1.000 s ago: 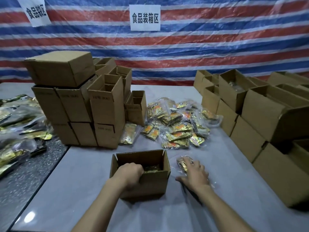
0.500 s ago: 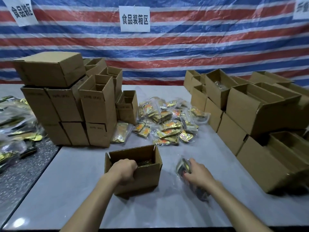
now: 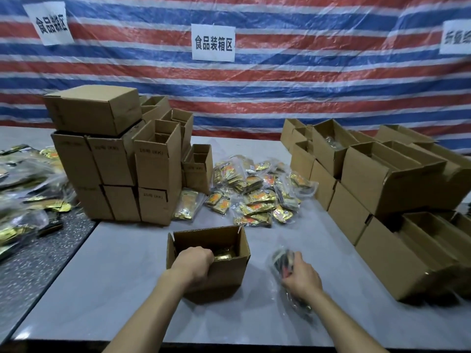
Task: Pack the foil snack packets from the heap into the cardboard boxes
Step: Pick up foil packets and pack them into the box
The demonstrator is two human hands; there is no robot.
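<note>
An open cardboard box (image 3: 229, 273) stands at the near middle of the grey table (image 3: 107, 276), with gold foil packets (image 3: 224, 253) visible inside. My left hand (image 3: 195, 263) grips the box's near rim, fingers curled over the edge. Just right of the box, my right hand (image 3: 302, 278) holds a clear bag of foil packets (image 3: 281, 259), lifted and blurred. The heap of gold and orange snack packets (image 3: 254, 192) lies behind the box at mid-table.
A stack of cardboard boxes (image 3: 114, 161) stands at the left, and rows of open boxes (image 3: 382, 189) line the right side. More foil packets (image 3: 25, 194) cover a darker table at far left. A striped tarp with paper signs hangs behind.
My right hand picked the bag of packets up off the table and raised it beside the box. My left hand stayed on the box rim. The camera view shifted slightly.
</note>
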